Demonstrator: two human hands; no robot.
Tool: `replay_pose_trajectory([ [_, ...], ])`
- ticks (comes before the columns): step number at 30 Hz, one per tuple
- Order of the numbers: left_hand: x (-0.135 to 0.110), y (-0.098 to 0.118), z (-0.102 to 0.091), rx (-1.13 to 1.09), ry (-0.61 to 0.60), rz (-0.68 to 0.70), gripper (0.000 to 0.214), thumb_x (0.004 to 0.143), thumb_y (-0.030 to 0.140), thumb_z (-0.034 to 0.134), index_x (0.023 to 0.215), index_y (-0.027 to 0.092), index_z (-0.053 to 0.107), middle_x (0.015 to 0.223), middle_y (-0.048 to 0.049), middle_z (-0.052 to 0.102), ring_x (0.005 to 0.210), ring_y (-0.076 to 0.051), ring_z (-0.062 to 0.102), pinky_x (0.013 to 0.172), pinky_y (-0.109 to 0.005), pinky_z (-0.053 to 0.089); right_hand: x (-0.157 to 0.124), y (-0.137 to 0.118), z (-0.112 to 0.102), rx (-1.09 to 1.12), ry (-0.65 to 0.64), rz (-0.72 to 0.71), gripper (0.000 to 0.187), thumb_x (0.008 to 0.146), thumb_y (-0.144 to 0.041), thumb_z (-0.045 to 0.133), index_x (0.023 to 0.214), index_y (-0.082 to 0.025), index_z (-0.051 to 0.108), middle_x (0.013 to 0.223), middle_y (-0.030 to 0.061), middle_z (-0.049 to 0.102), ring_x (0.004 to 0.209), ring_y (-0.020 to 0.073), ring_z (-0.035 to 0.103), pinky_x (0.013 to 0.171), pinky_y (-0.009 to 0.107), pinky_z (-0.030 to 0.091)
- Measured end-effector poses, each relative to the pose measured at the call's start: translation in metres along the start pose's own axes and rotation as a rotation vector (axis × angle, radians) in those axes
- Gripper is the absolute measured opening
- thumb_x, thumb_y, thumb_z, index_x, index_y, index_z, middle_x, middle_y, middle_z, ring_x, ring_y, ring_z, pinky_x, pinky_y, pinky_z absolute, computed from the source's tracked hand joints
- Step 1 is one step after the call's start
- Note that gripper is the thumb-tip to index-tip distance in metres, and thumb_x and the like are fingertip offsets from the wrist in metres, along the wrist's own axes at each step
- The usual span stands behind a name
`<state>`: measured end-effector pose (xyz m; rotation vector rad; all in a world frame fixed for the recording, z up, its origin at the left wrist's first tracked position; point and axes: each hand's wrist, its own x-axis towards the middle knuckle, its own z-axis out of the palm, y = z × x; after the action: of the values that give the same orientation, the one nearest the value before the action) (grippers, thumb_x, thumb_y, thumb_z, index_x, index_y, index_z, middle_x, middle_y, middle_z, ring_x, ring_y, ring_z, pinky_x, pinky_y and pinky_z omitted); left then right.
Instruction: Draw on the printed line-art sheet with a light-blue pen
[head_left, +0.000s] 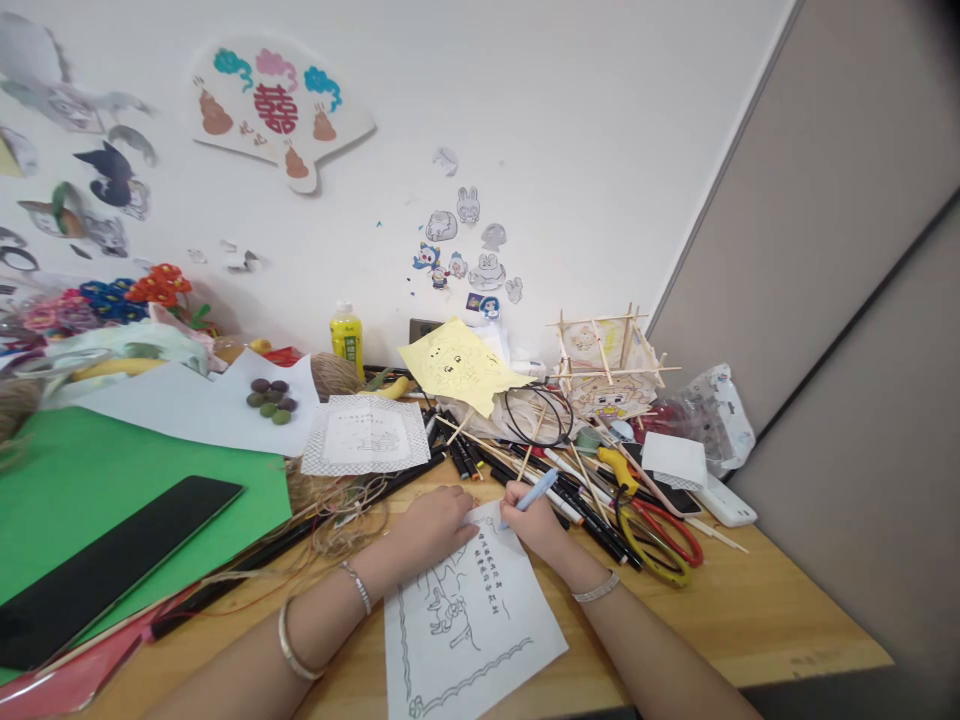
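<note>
On the wooden table lies a white sheet of paper (pixel 495 655) with black line drawing, a wavy border and columns of Chinese characters. My left hand (pixel 439 520) rests flat on its upper left part, fingers stretched out and a little spread. Near the sheet's top right corner, my right hand (pixel 534 518) is closed around a light blue pen (pixel 541 488), whose lower end points down toward the paper. Whether the tip touches the paper is hard to see. Just beyond the hands lie several black markers (pixel 600 520).
To the right are yellow-handled scissors (pixel 652 550), a phone and a stick frame (pixel 607 350). Left lie green paper (pixel 247 490), a black slab (pixel 120 560) and twine (pixel 352 515). A smaller patterned drawing (pixel 367 435), yellow paper (pixel 454 365) and a yellow bottle (pixel 346 340) stand behind.
</note>
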<state>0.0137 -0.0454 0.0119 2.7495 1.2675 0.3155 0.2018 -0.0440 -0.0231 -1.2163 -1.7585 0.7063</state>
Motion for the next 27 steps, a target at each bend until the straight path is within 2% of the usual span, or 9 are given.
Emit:
replay_pose_trajectory([
  [13,0.0001,0.0015,-0.0004,0.007,-0.007,0.002,0.02,0.082,0.03,0.047,0.087,0.015,0.059,0.088,-0.0089,0.062,0.085,-0.022,0.058,0.074,-0.03,0.042,0.0002,-0.0011,-0.0003,-0.031,0.0,-0.073,0.017,0.067,-0.017,0.042,0.057,-0.02,0.03,0.055,-0.0057,0.031,0.054,0.0106,0.033,0.049,0.021,0.023],
  [27,-0.0002,0.001,0.0004,0.025,0.008,0.005,0.019,0.082,0.03,0.048,0.086,0.015,0.059,0.088,-0.0084,0.062,0.084,-0.022,0.058,0.073,-0.03,0.043,0.0005,-0.0003,0.0008,0.024,0.01,0.0,0.016,0.064,-0.017,0.043,0.056,-0.02,0.03,0.054,-0.0063,0.029,0.052,0.0097,0.029,0.047,0.021,0.022],
])
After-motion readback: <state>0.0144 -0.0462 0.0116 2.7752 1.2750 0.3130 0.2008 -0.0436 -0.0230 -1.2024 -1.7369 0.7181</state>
